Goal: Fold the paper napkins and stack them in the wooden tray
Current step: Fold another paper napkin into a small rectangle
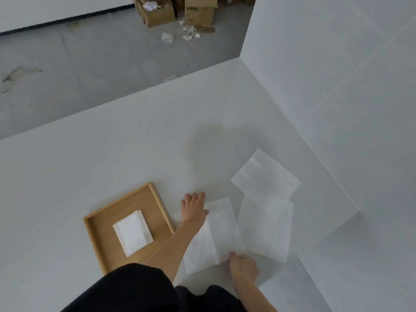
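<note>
A wooden tray (101,239) lies on the white table at the lower left, with a small stack of folded white napkins (132,233) inside it. Just right of the tray a white napkin (222,230) lies partly folded. My left hand (193,207) presses flat on its far left corner, fingers spread. My right hand (243,265) pinches the napkin's near right corner. Two more unfolded napkins lie further right: one (265,179) at the back overlapping another (265,230) in front.
The white table (112,158) ends at a far edge with grey floor beyond. A white wall (337,75) rises along the right side. Cardboard boxes (175,10) and paper scraps sit on the floor far back. My black sleeves fill the bottom.
</note>
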The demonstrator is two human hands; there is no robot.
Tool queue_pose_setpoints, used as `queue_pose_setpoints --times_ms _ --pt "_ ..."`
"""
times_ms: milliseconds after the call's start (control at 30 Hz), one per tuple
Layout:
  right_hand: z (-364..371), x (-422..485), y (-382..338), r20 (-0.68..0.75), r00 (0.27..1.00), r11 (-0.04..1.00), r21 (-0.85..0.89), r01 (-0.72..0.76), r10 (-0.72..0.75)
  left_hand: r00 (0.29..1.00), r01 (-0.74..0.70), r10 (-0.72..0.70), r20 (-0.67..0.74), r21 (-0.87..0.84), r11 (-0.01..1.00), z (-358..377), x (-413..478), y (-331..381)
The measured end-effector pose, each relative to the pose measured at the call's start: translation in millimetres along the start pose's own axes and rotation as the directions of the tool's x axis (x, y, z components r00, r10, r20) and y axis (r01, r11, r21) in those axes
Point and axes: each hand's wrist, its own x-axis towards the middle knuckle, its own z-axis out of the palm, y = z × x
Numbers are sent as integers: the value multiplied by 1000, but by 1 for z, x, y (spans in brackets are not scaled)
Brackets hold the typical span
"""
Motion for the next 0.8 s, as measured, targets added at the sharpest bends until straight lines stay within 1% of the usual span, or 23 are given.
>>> queue_pose_setpoints --times_ms 33,133,200,267,333,400,467,500,533,567,600,633,667,700,733,800 --pt "0 -1 -5 16 1000 1000 -18 -2 2 1000 5 -6 14 19 1000 2 3 3" --pt "0 -6 -19 74 997 997 73 -2 -4 998 29 -32 51 43 999 4 5 6" --pt "-4 -6 -22 92 996 995 102 -19 10 998 24 -26 65 18 1000 2 2 4" --pt "-8 -5 -19 92 996 984 180 -9 -7 997 6 1 83 -90 996 -1 -5 1" --pt "-12 -5 -13 96 991 964 257 62 -89 996 13 8 84 -249 968 -6 -12 -2" --pt "-20 -7 -8 72 975 939 294 179 -209 997 56 -30 76 -377 924 -14 -23 -3" --pt "-33 -13 -10 -1 936 889 311 336 -353 996 84 -61 62 -507 858 -23 -37 -3" --pt "-40 -16 -13 -40 901 851 312 422 -432 997 76 -65 40 -581 811 -30 -45 -3" --pt "-48 -21 -18 -78 851 800 308 516 -519 997 62 -74 10 -652 755 -39 -54 -1" --pt "-57 -27 -25 -123 781 727 301 617 -612 996 36 -87 -35 -717 696 -50 -65 1" --pt "-70 -35 -32 -175 685 625 298 722 -707 990 -10 -104 -99 -773 634 -63 -77 3" --pt "-82 -45 -43 -227 565 496 296 816 -793 976 -80 -121 -183 -812 578 -81 -91 2" --pt "-98 -50 -52 -263 459 383 293 876 -849 960 -146 -132 -249 -840 522 -95 -102 6" --pt "-112 -58 -64 -264 363 278 310 909 -894 938 -207 -154 -310 -860 466 -111 -115 6" --pt "-124 -68 -76 -234 307 214 354 911 -922 917 -259 -182 -356 -875 409 -126 -129 5" --pt "-138 -90 -93 -86 283 204 501 841 -955 886 -308 -249 -391 -898 313 -150 -157 2"
